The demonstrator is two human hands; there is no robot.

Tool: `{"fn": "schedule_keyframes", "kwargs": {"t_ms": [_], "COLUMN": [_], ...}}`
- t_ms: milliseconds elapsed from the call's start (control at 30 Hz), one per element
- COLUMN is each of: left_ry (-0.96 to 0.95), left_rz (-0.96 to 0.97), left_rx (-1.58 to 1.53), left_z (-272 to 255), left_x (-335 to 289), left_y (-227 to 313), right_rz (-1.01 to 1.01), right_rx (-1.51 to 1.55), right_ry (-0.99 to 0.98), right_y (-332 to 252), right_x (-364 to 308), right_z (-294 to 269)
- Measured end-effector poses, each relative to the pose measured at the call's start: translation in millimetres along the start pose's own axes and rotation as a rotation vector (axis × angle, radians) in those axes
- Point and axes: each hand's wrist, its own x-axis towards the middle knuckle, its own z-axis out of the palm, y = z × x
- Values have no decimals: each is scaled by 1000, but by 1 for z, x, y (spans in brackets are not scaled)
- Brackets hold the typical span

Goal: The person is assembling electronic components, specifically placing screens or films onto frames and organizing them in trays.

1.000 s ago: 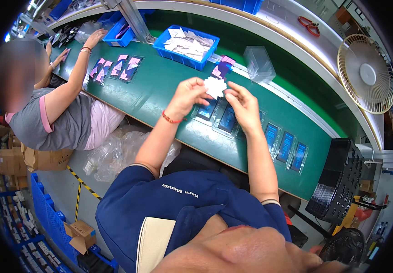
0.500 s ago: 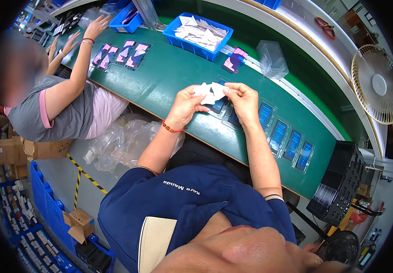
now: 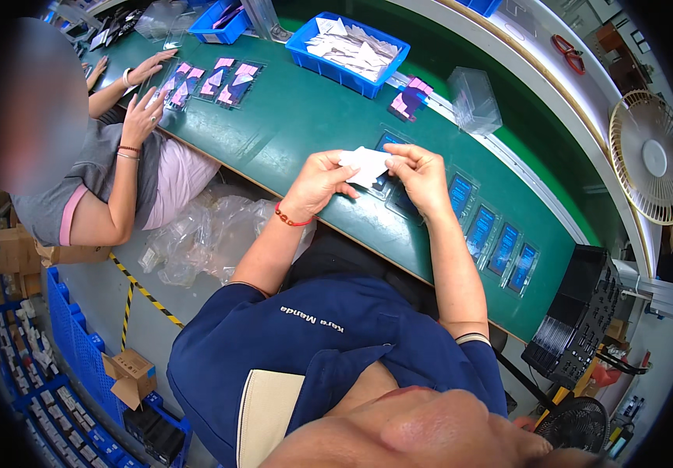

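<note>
My left hand [image 3: 317,186], with a red beaded bracelet at its wrist, pinches a small stack of white paper pieces [image 3: 365,165] between thumb and fingers. At the stack's other edge, the closed fingertips of my right hand [image 3: 421,175] grip the paper too. Below and behind the hands lie dark flat panels in clear plastic trays, partly covered by my fingers; one panel [image 3: 389,142] shows just past the paper. Several more blue-lit panels [image 3: 481,228] sit in clear trays in a row to the right of my right forearm.
A blue bin [image 3: 299,53] of white paper pieces stands at the bench's back, near a pink-and-dark panel [image 3: 410,99] and a clear plastic box [image 3: 474,101]. Left, a co-worker's hands [image 3: 143,117] are beside pink-and-dark panels [image 3: 240,84]. A black rack [image 3: 578,304] stands right.
The white pieces, fanned apart between my hands before, now lie together as one stack. The co-worker's hands have come down toward the panels on the bench.
</note>
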Motion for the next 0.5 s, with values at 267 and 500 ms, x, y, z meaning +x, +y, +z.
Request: {"fn": "schedule_keyframes", "kwargs": {"t_ms": [267,500], "left_ry": [205,124], "left_rz": [80,66], "left_rx": [-46,-96], "left_z": [-16,-14], "left_x": [1,-1], "left_y": [5,4], "right_rz": [-722,-484], "right_rx": [-666,-741], "right_ry": [266,253], "right_y": [3,11], "right_x": [1,7], "right_z": [6,6]}}
